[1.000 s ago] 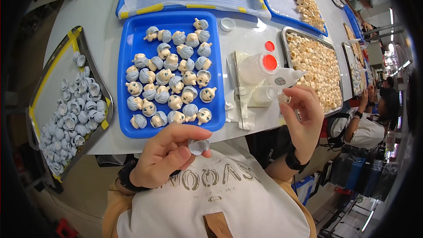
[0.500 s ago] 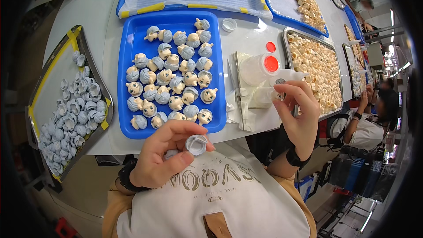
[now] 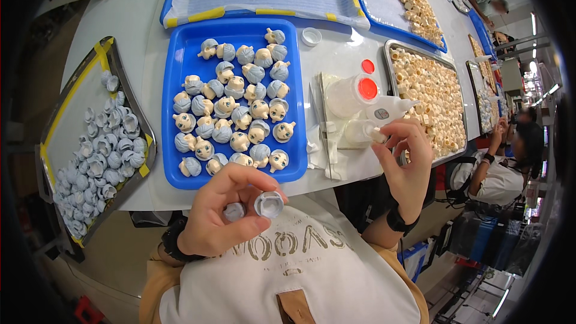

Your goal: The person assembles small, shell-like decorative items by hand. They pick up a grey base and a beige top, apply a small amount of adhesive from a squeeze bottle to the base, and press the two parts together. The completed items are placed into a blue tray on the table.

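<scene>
My left hand (image 3: pixel 225 216), near the front of the table, is closed round two light blue hollow doll hair pieces. One hair piece (image 3: pixel 269 204) shows its open hollow side at the fingertips; a second hair piece (image 3: pixel 234 211) sits deeper between the fingers. My right hand (image 3: pixel 411 153) is raised beside a small clear bottle (image 3: pixel 359 131), thumb and forefinger pinched at a small pale thing (image 3: pixel 377 135) whose kind I cannot make out. A blue tray (image 3: pixel 234 24) ahead holds several small doll heads (image 3: pixel 258 109) with painted faces and light blue hair.
On the left, a yellow-taped tray (image 3: pixel 72 111) carries many loose hair pieces. A metal tray (image 3: pixel 390 54) at right is full of cream-coloured parts. Between them stand a round clear container (image 3: pixel 348 97) with a red top and a white squeeze bottle (image 3: pixel 390 108). Another person (image 3: pixel 501 168) works at far right.
My left hand has turned a little, showing more of both hair pieces. My right hand has dropped slightly, its fingertips staying by the small clear bottle.
</scene>
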{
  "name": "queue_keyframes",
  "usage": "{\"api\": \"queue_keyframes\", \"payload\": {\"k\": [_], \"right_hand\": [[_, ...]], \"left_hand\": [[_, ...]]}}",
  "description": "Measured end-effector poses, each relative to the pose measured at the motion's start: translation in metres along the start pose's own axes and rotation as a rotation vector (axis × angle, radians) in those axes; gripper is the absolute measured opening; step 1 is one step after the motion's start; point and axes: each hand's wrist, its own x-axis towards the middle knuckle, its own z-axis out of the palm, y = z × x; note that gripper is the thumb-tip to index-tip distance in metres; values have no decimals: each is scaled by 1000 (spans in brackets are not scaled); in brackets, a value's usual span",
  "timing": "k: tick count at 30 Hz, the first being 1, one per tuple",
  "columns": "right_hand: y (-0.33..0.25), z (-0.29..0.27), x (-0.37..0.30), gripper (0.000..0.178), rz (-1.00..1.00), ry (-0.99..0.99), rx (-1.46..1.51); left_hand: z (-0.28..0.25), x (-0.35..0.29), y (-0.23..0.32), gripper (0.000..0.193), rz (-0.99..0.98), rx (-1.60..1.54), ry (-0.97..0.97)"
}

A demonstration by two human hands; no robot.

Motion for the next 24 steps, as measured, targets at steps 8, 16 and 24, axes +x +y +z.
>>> {"api": "queue_keyframes", "payload": {"k": [8, 16, 24], "right_hand": [[-30, 2, -6, 29, -123, 53, 282], [-57, 30, -6, 36, -407, -263, 601], [-58, 38, -1, 36, -470, -317, 519]], "left_hand": [[6, 3, 2, 36, 17, 33, 32], [8, 4, 7, 36, -2, 81, 63], [3, 1, 8, 37, -57, 189, 15]]}}
